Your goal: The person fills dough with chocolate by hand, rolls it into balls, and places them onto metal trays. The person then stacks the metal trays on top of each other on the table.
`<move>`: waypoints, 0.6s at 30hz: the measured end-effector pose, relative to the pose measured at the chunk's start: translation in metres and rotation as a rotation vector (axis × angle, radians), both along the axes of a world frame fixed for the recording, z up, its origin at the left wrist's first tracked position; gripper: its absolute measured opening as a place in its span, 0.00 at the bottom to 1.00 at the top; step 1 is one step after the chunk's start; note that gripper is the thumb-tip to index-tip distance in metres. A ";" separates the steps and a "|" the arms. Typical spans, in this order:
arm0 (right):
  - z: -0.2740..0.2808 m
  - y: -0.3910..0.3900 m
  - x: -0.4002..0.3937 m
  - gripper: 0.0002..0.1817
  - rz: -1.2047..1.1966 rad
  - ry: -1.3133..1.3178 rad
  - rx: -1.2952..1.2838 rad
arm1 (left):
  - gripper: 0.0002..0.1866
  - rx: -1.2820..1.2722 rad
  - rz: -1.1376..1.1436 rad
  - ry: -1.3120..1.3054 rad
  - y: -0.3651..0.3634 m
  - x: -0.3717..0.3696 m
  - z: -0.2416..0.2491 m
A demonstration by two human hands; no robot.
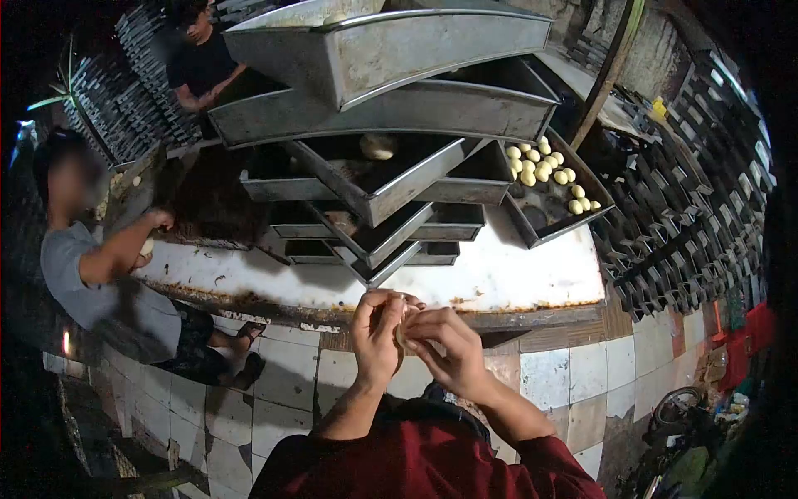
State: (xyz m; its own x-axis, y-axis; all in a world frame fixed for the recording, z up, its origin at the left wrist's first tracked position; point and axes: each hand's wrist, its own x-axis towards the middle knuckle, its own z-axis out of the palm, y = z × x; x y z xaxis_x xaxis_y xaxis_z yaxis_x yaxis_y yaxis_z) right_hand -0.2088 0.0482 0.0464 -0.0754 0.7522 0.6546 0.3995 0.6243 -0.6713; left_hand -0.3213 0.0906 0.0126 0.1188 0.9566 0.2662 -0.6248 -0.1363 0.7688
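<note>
My left hand (377,334) and my right hand (450,343) meet in front of my chest, just short of the table's near edge. The fingers of both are closed and bent toward each other around something small and pale, mostly hidden by them, whose kind I cannot make out. Beyond my fingertips rises a stack of metal trays (432,37), laid crosswise on one another. A round dough ball (378,147) sits inside one of the middle trays.
The white tabletop (532,283) has a rusty front edge. At right, a metal tray (573,233) holds several dough balls (544,170). One person (108,291) stands at left, another (204,66) behind the table. Many stacked trays (698,208) line the right side.
</note>
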 end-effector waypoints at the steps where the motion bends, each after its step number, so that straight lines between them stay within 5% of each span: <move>1: -0.001 0.001 0.004 0.12 -0.031 -0.030 0.129 | 0.05 -0.086 -0.054 -0.067 -0.001 0.006 0.002; 3: -0.019 0.003 0.026 0.14 -0.193 -0.029 0.212 | 0.11 0.014 0.056 0.260 -0.014 0.025 0.011; 5: -0.024 0.009 0.044 0.11 -0.373 0.139 0.134 | 0.24 0.115 0.043 0.302 -0.021 0.057 0.004; 7: -0.042 0.013 0.065 0.06 -0.315 0.328 0.018 | 0.25 -0.075 -0.008 0.107 -0.029 0.093 0.006; 9: -0.056 0.018 0.084 0.10 -0.136 0.333 0.051 | 0.30 -0.540 -0.278 -0.137 -0.018 0.109 -0.011; 11: -0.064 0.016 0.102 0.16 -0.157 0.005 0.063 | 0.32 -0.699 -0.612 -0.226 -0.002 0.105 -0.018; 15: -0.072 0.012 0.140 0.16 -0.026 1.144 -0.957 | 0.36 -0.891 -0.701 0.309 0.009 0.082 0.008; 18: -0.061 0.020 0.188 0.16 -0.021 1.150 -1.016 | 0.34 0.020 -0.476 0.329 0.022 0.023 0.058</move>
State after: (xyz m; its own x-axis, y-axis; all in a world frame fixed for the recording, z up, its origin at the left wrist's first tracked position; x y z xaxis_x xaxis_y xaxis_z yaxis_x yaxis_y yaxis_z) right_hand -0.0212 0.0685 -0.0141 0.1120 0.8982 -0.4250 -0.6153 -0.2732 -0.7394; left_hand -0.2984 0.1123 0.0704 0.6147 0.7725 0.1597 -0.3493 0.0851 0.9331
